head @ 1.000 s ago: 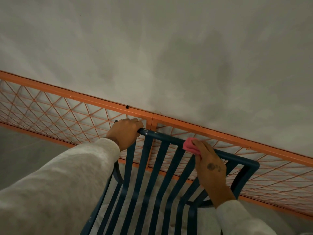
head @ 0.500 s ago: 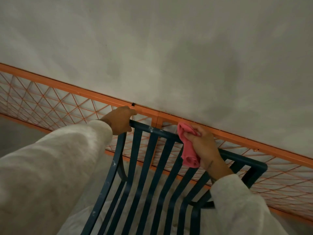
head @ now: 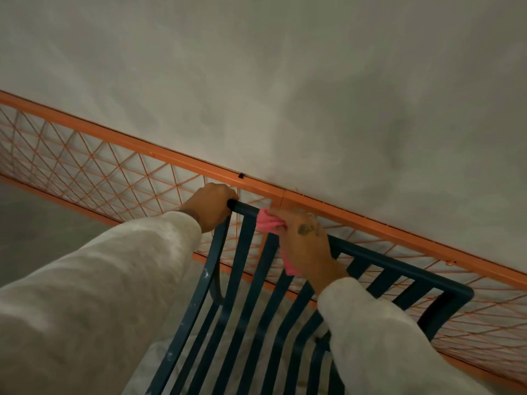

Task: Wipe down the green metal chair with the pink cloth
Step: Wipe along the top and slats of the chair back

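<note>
The dark green metal chair fills the lower middle of the view, its slatted back running down from a tubular top rail. My left hand is shut around the left end of that top rail. My right hand presses the pink cloth against the top rail just right of my left hand. Part of the cloth hangs below my palm over a slat. Both arms wear pale cream sleeves.
An orange metal fence panel with diamond mesh runs diagonally behind the chair, against a pale grey plastered wall. Grey floor shows at the far left behind the mesh.
My right hand has slid the pink cloth leftward along the top rail, closer to my left hand. My left hand keeps its grip on the rail end.
</note>
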A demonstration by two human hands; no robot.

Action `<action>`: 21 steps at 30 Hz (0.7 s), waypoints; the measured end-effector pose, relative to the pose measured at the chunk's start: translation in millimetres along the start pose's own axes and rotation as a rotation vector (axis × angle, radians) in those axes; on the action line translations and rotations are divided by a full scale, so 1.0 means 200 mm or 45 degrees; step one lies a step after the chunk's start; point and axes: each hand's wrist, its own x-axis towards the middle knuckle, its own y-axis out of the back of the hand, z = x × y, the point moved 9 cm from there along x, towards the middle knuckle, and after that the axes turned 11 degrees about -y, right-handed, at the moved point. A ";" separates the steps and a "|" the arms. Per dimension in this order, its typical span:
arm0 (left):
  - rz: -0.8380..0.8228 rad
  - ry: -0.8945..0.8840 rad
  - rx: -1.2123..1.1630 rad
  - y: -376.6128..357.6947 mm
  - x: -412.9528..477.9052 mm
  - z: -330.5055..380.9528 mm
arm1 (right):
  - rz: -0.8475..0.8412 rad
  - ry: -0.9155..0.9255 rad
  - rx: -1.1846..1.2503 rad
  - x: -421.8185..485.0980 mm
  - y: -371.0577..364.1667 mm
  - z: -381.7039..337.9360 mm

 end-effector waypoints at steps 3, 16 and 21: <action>0.047 0.000 -0.039 0.01 -0.01 0.01 | 0.136 0.174 -0.331 -0.13 0.10 0.07; 0.106 -0.014 -0.094 0.01 -0.03 0.00 | 0.192 0.075 -0.578 -0.04 -0.09 -0.16; 0.135 -0.008 -0.132 0.01 -0.04 -0.01 | 0.096 0.027 -0.705 -0.19 0.04 0.08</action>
